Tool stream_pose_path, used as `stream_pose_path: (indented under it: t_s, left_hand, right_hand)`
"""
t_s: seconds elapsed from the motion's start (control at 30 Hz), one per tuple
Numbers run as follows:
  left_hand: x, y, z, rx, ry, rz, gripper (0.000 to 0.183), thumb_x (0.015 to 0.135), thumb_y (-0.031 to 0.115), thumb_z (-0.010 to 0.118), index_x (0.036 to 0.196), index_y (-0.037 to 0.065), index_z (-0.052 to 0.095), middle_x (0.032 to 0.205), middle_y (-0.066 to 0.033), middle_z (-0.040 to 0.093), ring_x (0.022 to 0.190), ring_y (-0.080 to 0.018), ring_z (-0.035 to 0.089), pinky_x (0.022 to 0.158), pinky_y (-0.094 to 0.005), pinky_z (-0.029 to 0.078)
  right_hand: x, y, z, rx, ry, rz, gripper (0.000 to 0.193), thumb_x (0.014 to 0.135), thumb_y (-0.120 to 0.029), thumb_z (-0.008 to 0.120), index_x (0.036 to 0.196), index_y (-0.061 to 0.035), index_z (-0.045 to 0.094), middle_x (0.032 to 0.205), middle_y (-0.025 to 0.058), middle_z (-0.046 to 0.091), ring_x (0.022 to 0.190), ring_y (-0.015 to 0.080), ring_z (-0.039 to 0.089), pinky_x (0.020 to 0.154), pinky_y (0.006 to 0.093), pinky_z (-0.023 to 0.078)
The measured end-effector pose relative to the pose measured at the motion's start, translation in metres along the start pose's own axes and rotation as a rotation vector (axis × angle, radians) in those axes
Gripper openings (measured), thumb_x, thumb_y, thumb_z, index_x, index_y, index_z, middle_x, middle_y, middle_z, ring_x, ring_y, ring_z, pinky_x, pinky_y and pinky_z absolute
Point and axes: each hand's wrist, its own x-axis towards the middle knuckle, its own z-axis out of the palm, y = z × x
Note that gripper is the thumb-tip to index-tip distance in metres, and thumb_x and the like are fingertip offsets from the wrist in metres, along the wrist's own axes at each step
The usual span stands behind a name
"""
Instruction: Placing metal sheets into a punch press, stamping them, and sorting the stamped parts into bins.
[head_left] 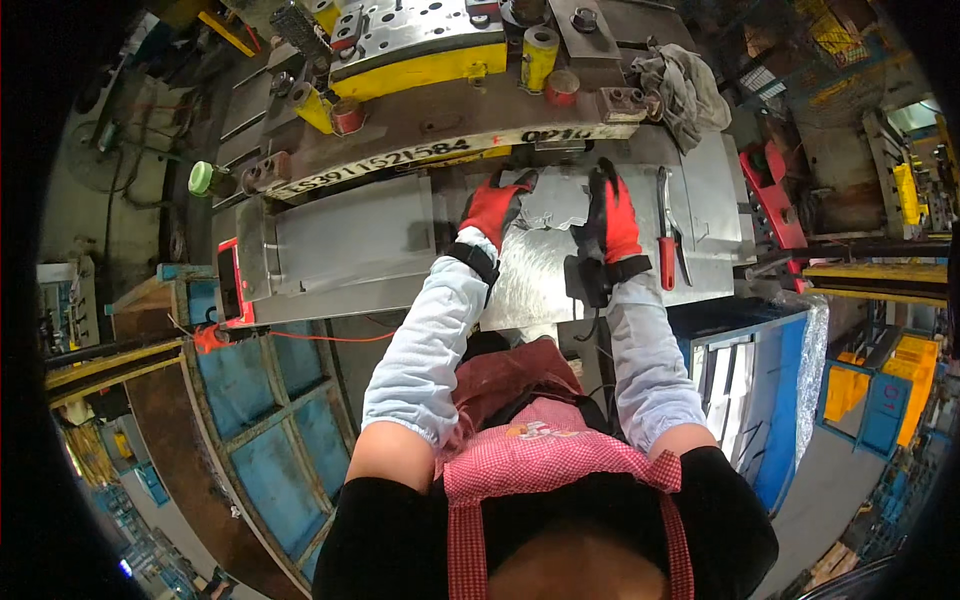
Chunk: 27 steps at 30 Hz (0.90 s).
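Observation:
Both my hands wear red and black gloves and reach forward onto a flat metal bench. My left hand and my right hand grip the two sides of a thin, shiny sheet-metal piece lying at the foot of a big press die. A small black device is strapped at my right wrist, with a cable hanging from it. White sleeve covers are on both forearms.
Red-handled pliers lie on the bench just right of my right hand. A grey rag sits on the die's right end. A red-cased phone leans at the bench's left edge. Blue bins stand lower right.

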Motion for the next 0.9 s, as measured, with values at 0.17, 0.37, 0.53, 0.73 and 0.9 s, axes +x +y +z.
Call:
stream_pose_path:
  t_s: [0.17, 0.37, 0.53, 0.73, 0.9]
  left_hand:
    - [0.024, -0.036, -0.018, 0.076, -0.021, 0.003, 0.070, 0.065, 0.030, 0.071, 0.125, 0.003, 0.049, 0.115, -0.0151, 0.058, 0.099, -0.0250, 0.057, 0.086, -0.0305, 0.042]
    - [0.002, 0.000, 0.003, 0.157, 0.074, 0.029, 0.065, 0.064, 0.031, 0.072, 0.120, 0.005, 0.053, 0.112, -0.0130, 0.060, 0.099, -0.0246, 0.057, 0.087, -0.0303, 0.041]
    - [0.000, -0.006, -0.001, 0.005, 0.079, 0.034, 0.066, 0.064, 0.031, 0.072, 0.122, 0.006, 0.052, 0.112, -0.0136, 0.061, 0.100, -0.0249, 0.057, 0.088, -0.0307, 0.042]
    - [-0.012, 0.011, 0.006, 0.211, 0.161, 0.019, 0.065, 0.065, 0.029, 0.071, 0.123, 0.007, 0.052, 0.112, -0.0142, 0.060, 0.100, -0.0252, 0.057, 0.087, -0.0319, 0.043]
    - [-0.004, 0.001, -0.001, 0.171, 0.095, 0.059, 0.065, 0.064, 0.028, 0.071, 0.121, 0.006, 0.052, 0.111, -0.0144, 0.061, 0.099, -0.0250, 0.057, 0.086, -0.0316, 0.043]
  right_hand:
    - [0.021, -0.005, -0.005, -0.094, -0.264, 0.228, 0.050, 0.089, -0.041, 0.042, 0.122, -0.0037, 0.049, 0.120, 0.0208, 0.051, 0.111, 0.0369, 0.047, 0.094, 0.0402, 0.038]
    - [0.041, -0.016, 0.001, 0.070, -0.297, 0.459, 0.050, 0.087, -0.046, 0.046, 0.114, -0.0065, 0.057, 0.111, 0.0213, 0.057, 0.108, 0.0382, 0.050, 0.091, 0.0409, 0.040]
    - [0.048, -0.038, 0.002, -0.007, -0.323, 0.393, 0.051, 0.087, -0.047, 0.046, 0.114, -0.0045, 0.056, 0.113, 0.0212, 0.056, 0.109, 0.0371, 0.050, 0.092, 0.0403, 0.040]
    - [0.047, -0.033, -0.006, -0.090, -0.376, 0.341, 0.057, 0.086, -0.051, 0.043, 0.115, -0.0035, 0.055, 0.115, 0.0225, 0.054, 0.109, 0.0376, 0.049, 0.094, 0.0403, 0.039]
    - [0.052, -0.010, 0.003, -0.288, -0.372, 0.214, 0.061, 0.084, -0.054, 0.044, 0.115, -0.0022, 0.055, 0.114, 0.0235, 0.055, 0.108, 0.0379, 0.050, 0.094, 0.0412, 0.039]
